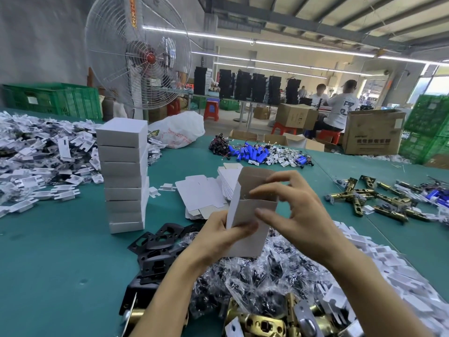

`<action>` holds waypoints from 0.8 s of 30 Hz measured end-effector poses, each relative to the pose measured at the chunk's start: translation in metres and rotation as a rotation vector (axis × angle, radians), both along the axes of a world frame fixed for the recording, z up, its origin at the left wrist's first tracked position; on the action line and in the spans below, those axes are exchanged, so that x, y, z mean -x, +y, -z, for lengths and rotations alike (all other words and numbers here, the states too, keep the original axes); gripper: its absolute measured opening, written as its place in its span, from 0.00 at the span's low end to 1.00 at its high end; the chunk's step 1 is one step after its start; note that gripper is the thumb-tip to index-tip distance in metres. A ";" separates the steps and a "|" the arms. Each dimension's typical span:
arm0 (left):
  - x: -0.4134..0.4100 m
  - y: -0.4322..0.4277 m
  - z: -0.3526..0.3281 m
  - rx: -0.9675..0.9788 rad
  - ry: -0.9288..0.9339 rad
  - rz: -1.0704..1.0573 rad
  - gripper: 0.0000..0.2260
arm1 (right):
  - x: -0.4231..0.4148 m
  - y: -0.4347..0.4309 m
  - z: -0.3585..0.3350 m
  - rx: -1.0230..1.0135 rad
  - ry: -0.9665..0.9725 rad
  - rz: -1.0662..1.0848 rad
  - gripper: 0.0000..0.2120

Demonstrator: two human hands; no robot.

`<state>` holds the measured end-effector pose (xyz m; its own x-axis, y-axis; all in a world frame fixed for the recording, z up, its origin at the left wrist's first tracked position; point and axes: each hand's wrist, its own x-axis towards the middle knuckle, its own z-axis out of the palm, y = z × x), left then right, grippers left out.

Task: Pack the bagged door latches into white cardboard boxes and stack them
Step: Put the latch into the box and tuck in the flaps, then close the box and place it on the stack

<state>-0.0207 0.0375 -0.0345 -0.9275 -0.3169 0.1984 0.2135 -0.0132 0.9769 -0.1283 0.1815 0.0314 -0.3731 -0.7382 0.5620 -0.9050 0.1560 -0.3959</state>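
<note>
Left fingers [243, 230] clamp the upright white box [250, 210] low down; right fingers [279, 190], apart and curved, touch its open top, grip unclear; near the tabletop's [60, 263] front edge.
</note>
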 end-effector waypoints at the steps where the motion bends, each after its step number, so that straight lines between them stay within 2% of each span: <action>1: -0.001 0.000 -0.001 -0.038 0.000 0.013 0.14 | 0.002 0.004 0.005 0.112 -0.055 0.023 0.17; 3: -0.002 0.000 -0.002 -0.078 -0.017 0.048 0.15 | 0.003 0.011 0.014 0.257 -0.306 -0.011 0.20; 5: -0.004 0.000 -0.003 -0.077 -0.060 0.096 0.12 | 0.002 0.015 0.025 0.306 -0.577 -0.160 0.20; 8: -0.004 -0.001 -0.001 -0.055 -0.115 0.142 0.13 | 0.004 0.016 0.046 0.326 -0.766 -0.257 0.15; 10: -0.002 -0.001 0.003 0.011 -0.163 0.147 0.13 | 0.006 0.017 0.056 0.327 -0.766 -0.233 0.11; 13: 0.004 0.002 0.011 0.177 -0.190 0.089 0.15 | 0.011 0.020 0.066 0.292 -0.638 -0.141 0.10; 15: 0.008 0.002 0.012 0.266 -0.140 -0.056 0.18 | 0.013 0.021 0.069 0.262 -0.569 -0.106 0.09; 18: 0.009 -0.003 0.010 0.239 0.028 -0.272 0.23 | 0.014 0.022 0.071 0.236 -0.523 -0.070 0.09; 20: 0.009 -0.007 0.010 0.263 0.117 -0.309 0.20 | 0.013 0.022 0.071 0.218 -0.510 -0.063 0.09; 24: 0.011 -0.006 0.015 0.353 0.108 -0.299 0.14 | 0.015 0.024 0.069 0.135 -0.516 -0.062 0.08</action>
<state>-0.0312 0.0319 -0.0494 -0.7738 -0.4629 0.4323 0.2581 0.3930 0.8826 -0.1432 0.2060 -0.0376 -0.5841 -0.7012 0.4088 -0.5937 0.0257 -0.8043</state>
